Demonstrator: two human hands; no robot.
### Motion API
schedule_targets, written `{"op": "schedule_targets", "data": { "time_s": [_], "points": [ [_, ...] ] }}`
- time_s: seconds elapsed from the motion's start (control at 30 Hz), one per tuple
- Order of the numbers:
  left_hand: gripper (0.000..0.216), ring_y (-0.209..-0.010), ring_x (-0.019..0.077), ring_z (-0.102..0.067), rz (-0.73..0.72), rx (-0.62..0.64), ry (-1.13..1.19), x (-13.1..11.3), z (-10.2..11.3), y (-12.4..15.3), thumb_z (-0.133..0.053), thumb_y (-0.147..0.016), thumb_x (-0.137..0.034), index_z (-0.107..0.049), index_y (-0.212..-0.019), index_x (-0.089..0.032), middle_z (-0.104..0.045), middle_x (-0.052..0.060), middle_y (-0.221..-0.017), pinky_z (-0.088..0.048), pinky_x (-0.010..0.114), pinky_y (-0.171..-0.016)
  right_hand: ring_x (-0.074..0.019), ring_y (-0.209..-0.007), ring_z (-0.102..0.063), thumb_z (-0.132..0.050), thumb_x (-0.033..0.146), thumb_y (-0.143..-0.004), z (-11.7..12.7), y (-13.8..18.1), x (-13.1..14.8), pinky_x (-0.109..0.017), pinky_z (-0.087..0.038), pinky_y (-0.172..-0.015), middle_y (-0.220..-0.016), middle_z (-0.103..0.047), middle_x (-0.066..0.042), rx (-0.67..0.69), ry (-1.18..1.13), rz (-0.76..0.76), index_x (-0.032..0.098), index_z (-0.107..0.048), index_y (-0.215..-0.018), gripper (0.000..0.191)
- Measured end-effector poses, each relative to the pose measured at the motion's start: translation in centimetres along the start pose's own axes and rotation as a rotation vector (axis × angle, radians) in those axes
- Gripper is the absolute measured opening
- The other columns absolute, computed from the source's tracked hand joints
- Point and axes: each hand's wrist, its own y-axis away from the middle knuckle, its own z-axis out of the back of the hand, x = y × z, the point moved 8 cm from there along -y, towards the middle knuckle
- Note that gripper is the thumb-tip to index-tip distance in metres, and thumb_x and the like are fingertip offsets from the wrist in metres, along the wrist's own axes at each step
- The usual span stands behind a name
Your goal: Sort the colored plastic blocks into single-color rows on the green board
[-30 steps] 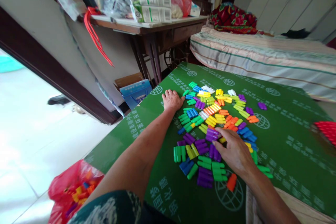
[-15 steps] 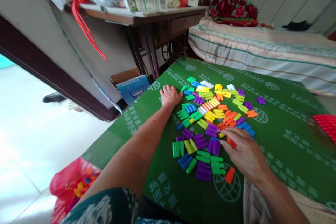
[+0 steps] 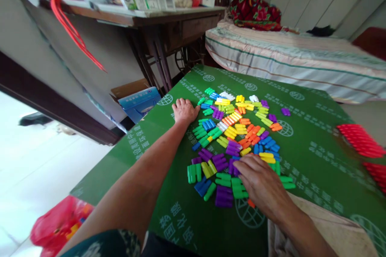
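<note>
Many colourful plastic building blocks, shaped like joined finger-like tubes, lie spread over a green board. My left hand rests flat on the board at the left of the spread, its thumb near a small green block. Curled low over the near right blocks is my right hand. Its fingertips close on a purple building block, which they partly cover; the thumb is hidden. Green blocks lie beside these fingers, and an orange block peeks out below the hand.
Red studded pieces lie at the board's right. A red plastic bag with more blocks is at lower left. A cluttered sewing table, a blue box and a bed stand beyond the board. Cloth lies near my right forearm.
My view has turned slightly right. My right hand has moved down and left over the purple block, uncovering blue, yellow and green blocks behind it. My left hand stays in place on the board.
</note>
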Motion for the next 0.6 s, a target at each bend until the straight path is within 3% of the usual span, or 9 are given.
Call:
{"op": "schedule_targets", "data": {
  "time_s": [0.23, 0.43, 0.53, 0.6],
  "points": [
    [0.063, -0.132, 0.0357, -0.037, -0.023, 0.033, -0.016, 0.1, 1.3, -0.8, -0.03, -0.086, -0.058, -0.054, -0.118, -0.01, -0.049, 0.022, -0.136, -0.035, 0.049, -0.105, -0.0241, -0.091, -0.054, -0.054, 0.008, -0.081, -0.1, -2.3, 1.0, -0.039, -0.047, -0.082, -0.09, -0.06, -0.008, 0.09, 0.159, -0.026, 0.02, -0.064, -0.09, 0.018],
    [0.067, -0.132, 0.0301, -0.037, -0.004, 0.046, -0.133, 0.4, 1.3, -1.7, -0.015, -0.081, -0.058, -0.051, -0.117, -0.016, -0.049, 0.015, -0.141, -0.033, 0.042, -0.104, -0.0218, -0.084, -0.057, -0.06, 0.022, -0.082, -0.5, -3.3, 0.5, -0.035, -0.05, -0.076, -0.086, -0.061, -0.007, 0.095, 0.081, 0.045, 0.018, -0.063, -0.082, 0.005],
    [0.074, -0.132, 0.0273, -0.037, -0.004, 0.058, -0.201, 0.5, 1.3, -1.8, -0.001, -0.078, -0.061, -0.051, -0.116, -0.022, -0.052, 0.01, -0.14, -0.032, 0.04, -0.102, -0.0177, -0.083, -0.059, -0.06, 0.027, -0.085, 2.3, -3.8, -2.6, -0.03, -0.05, -0.074, -0.083, -0.062, -0.002, 0.049, -0.102, 0.001, 0.02, -0.065, -0.081, 0.01],
    [0.081, -0.132, 0.0266, -0.038, -0.003, 0.075, -0.238, 0.4, 1.3, -1.9, 0.007, -0.074, -0.063, -0.051, -0.117, -0.024, -0.053, 0.009, -0.139, -0.032, 0.039, -0.1, -0.0154, -0.083, -0.06, -0.059, 0.025, -0.086, 5.0, -4.3, -7.2, -0.028, -0.049, -0.073, -0.085, -0.065, -0.001, 0.012, -0.232, -0.11, 0.022, -0.068, -0.085, 0.01]
  ]
}}
